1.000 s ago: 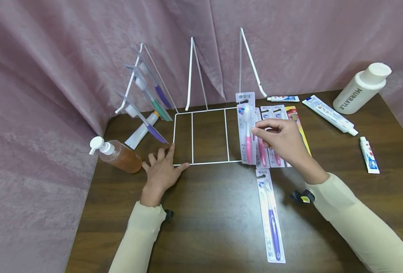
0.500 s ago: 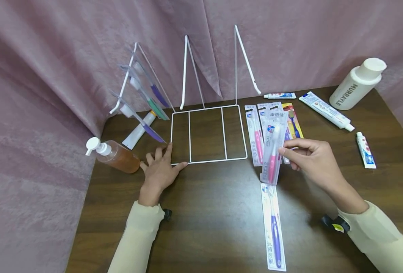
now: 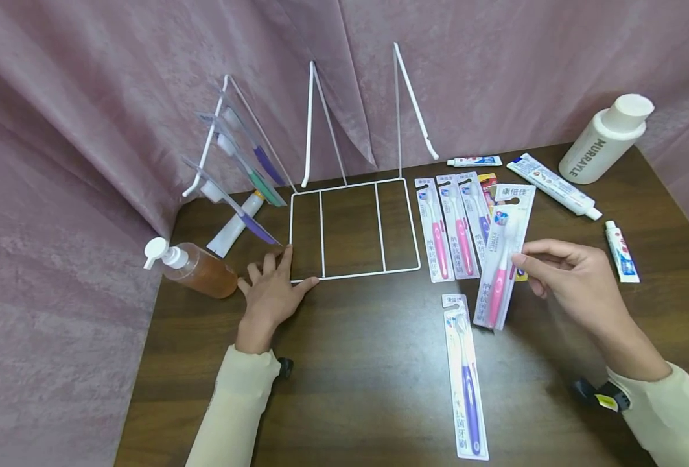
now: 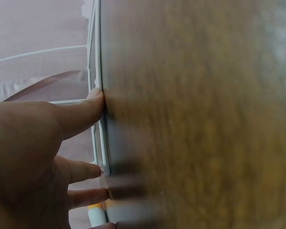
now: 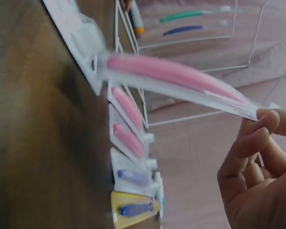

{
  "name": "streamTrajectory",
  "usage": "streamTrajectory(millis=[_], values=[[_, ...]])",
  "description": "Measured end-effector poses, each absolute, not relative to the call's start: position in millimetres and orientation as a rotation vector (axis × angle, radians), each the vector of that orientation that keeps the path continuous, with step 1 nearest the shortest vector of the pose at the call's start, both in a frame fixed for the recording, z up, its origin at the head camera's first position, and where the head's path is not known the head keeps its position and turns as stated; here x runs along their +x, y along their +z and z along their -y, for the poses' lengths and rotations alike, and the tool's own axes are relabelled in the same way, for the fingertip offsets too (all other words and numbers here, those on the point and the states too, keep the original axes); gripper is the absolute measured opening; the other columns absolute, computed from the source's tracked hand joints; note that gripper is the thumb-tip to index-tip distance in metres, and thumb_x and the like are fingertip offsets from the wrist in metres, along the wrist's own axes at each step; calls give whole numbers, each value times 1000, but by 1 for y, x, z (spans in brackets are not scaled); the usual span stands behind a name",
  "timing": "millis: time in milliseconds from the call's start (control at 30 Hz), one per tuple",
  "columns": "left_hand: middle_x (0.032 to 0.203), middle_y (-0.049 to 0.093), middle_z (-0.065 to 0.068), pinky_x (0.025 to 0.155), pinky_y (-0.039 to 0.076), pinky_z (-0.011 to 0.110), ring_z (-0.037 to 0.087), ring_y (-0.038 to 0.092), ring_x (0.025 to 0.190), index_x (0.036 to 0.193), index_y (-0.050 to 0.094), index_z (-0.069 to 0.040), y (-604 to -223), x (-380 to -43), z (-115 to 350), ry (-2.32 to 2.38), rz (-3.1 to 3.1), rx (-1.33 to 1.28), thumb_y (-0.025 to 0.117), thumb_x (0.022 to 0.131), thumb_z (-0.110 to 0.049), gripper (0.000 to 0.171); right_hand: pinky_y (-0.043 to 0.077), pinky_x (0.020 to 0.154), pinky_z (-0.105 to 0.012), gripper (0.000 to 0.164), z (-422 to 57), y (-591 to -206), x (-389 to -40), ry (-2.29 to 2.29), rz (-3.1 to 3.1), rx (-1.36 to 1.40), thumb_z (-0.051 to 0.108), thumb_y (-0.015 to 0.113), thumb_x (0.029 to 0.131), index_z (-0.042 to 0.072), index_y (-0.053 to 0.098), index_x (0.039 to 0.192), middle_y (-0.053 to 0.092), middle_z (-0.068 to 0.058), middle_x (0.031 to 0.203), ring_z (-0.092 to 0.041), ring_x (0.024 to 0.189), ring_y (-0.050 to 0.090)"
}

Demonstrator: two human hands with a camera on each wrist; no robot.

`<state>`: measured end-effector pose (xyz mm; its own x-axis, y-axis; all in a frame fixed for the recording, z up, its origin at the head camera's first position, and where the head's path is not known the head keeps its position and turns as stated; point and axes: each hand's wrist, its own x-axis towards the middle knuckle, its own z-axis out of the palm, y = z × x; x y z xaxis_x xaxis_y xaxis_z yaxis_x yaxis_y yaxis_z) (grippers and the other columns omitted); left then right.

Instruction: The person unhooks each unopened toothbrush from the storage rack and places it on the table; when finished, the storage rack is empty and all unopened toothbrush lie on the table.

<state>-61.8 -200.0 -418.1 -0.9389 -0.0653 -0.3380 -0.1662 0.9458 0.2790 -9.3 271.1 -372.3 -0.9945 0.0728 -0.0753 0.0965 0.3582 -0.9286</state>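
Worn high, the head view faced forward and steeply down over the wooden table, taking in the left hand, the right hand and the pink curtain beyond. Right beside the fingers, the left wrist view looked low across that table, its picture turned sideways. The right wrist view, also sideways, looked closely past the held pink toothbrush pack toward the white wire rack, which all three shared.

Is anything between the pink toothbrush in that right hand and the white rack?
Yes: two packaged pink toothbrushes and a purple one lie flat on the table between the held toothbrush and the rack. Nothing upright shows there.
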Motion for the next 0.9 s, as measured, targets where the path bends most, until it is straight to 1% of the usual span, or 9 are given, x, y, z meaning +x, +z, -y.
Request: streamTrajectory(millis=[67,133,267,300,367,433,633,800,900], values=[[187,23,21,132,5,90,63,16,167,185,21,-19,-418,-62,200,435,-2772,-166,68,110,-63,99,39,53,-34,20,-275,-375,-3,-1720,-2549,171,13,78,109,31,85,105,61,10,64,-11,60,55],[187,23,21,132,7,90,63,17,167,185,21,-19,-418,-62,200,427,-2774,-163,68,110,-63,99,39,53,-37,19,-277,-381,5,-1697,-2510,167,12,77,110,28,86,105,60,9,64,-13,60,54],[187,23,22,130,12,91,63,20,165,186,19,-19,-417,-63,200,395,-2773,-158,66,110,-65,100,43,54,-37,10,-275,-397,19,-1627,-2443,146,12,76,111,12,86,110,59,6,64,-16,59,54],[187,23,22,129,13,91,63,21,164,186,19,-18,-417,-63,200,390,-2771,-157,65,111,-65,100,44,54,-36,11,-274,-400,23,-1608,-2427,148,12,76,111,7,85,113,59,6,64,-16,59,55],[187,22,21,128,14,91,63,21,164,186,18,-18,-417,-63,200,384,-2767,-157,64,111,-65,100,45,55,-35,18,-270,-405,29,-1552,-2413,158,16,75,111,0,83,117,59,6,64,-14,59,54],[188,21,20,128,15,90,63,21,164,186,18,-18,-417,-63,200,393,-2762,-157,64,111,-64,99,47,55,-33,24,-267,-410,34,-1511,-2388,184,18,76,111,-4,82,121,59,7,64,-13,59,54],[188,21,19,128,13,90,63,20,164,186,18,-19,-418,-64,201,398,-2764,-150,64,111,-65,100,48,56,-28,31,-259,-420,48,-1403,-2326,282,22,74,112,-6,82,124,61,7,67,-10,60,54],[187,22,21,128,13,92,63,21,163,186,17,-19,-418,-64,201,386,-2769,-150,65,110,-66,101,46,55,-27,32,-256,-426,54,-1392,-2306,329,21,74,111,-8,82,124,59,6,65,-9,57,53],[187,21,23,128,12,92,63,21,163,186,17,-18,-418,-63,201,397,-2766,-150,65,110,-65,101,45,56,-28,33,-255,-428,56,-1365,-2330,322,22,75,110,-7,82,125,58,6,63,-10,57,53]])
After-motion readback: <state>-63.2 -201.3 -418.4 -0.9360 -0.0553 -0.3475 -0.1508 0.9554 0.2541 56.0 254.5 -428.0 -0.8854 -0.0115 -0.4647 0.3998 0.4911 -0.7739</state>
